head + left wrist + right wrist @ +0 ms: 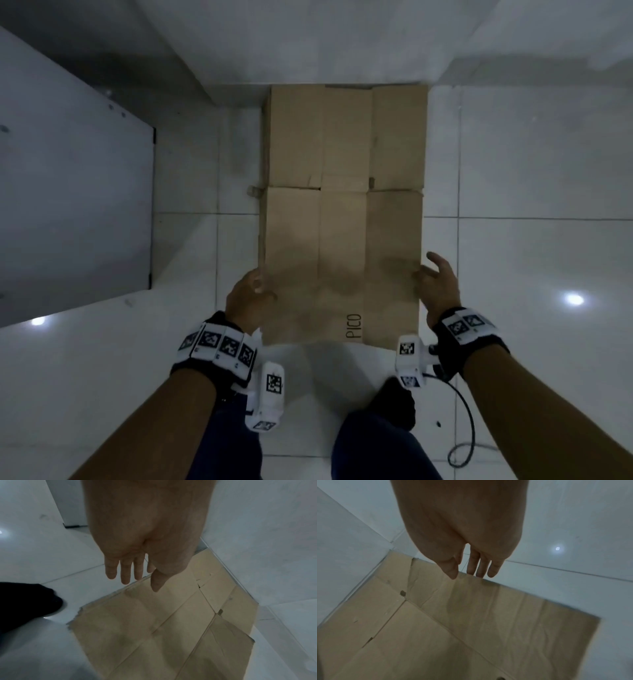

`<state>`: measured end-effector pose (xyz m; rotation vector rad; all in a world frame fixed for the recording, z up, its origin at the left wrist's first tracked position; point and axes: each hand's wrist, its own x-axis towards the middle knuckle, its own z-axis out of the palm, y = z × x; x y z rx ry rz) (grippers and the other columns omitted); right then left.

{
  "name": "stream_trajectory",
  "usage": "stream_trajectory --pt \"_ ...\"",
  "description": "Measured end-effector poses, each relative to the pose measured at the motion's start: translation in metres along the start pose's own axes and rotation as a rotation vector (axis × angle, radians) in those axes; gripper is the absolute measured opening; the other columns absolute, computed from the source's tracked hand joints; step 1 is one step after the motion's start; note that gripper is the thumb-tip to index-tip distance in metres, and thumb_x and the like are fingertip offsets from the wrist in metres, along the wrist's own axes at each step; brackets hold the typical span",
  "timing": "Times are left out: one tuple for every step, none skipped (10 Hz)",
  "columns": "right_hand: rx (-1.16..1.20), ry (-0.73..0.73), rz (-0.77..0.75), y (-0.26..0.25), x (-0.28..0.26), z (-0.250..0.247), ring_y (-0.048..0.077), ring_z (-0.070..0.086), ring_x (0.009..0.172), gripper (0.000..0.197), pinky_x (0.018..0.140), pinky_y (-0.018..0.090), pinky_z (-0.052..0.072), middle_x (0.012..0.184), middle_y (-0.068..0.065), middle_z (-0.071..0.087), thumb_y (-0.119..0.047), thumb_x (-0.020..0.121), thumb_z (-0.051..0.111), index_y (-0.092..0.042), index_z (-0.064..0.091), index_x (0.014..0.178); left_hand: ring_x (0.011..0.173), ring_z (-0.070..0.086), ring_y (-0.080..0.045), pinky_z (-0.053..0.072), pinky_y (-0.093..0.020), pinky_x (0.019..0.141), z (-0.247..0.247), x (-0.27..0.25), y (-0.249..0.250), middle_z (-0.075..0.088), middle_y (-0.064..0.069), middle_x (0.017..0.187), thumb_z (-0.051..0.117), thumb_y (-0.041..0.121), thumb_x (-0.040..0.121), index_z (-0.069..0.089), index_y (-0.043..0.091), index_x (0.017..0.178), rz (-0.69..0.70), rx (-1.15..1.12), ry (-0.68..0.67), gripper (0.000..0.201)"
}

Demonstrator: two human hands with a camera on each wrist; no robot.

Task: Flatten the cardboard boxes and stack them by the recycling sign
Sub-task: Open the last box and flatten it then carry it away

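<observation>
A flattened brown cardboard box (342, 205) printed "PICO" lies on the white tiled floor, its far end against the wall. A second cardboard edge shows under its left side. My left hand (250, 294) is at the sheet's near left edge. Its fingers (126, 573) hang straight over the floor beside the cardboard (154, 628), with the thumb over the edge. My right hand (436, 277) is at the near right edge. Its straight fingers (479, 568) reach down to the rim of the cardboard (471, 622). Neither hand curls round the sheet.
A grey panel (68, 188) stands along the left. The white wall (308, 41) closes the far side. My foot in a dark sock (394, 401) stands just behind the sheet, and a black cable (469, 428) loops on the floor at right. Tiled floor (531, 171) stretches to the right.
</observation>
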<state>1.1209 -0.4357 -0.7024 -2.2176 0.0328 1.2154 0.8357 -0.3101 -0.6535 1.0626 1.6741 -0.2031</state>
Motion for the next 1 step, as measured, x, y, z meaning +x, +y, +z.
stream_trajectory --pt "-0.040 0.014 -0.018 -0.0080 -0.0523 -0.0270 0.019 0.055 0.103 0.046 0.088 0.030 0.043 0.120 0.003 0.059 -0.016 0.093 0.057 -0.025 0.046 0.137 0.128 0.048 -0.024 0.039 -0.026 0.097 -0.0245 -0.0440 0.0041 0.048 -0.008 0.142 0.064 0.018 0.089 0.038 0.018 0.145 -0.032 0.018 -0.061 0.061"
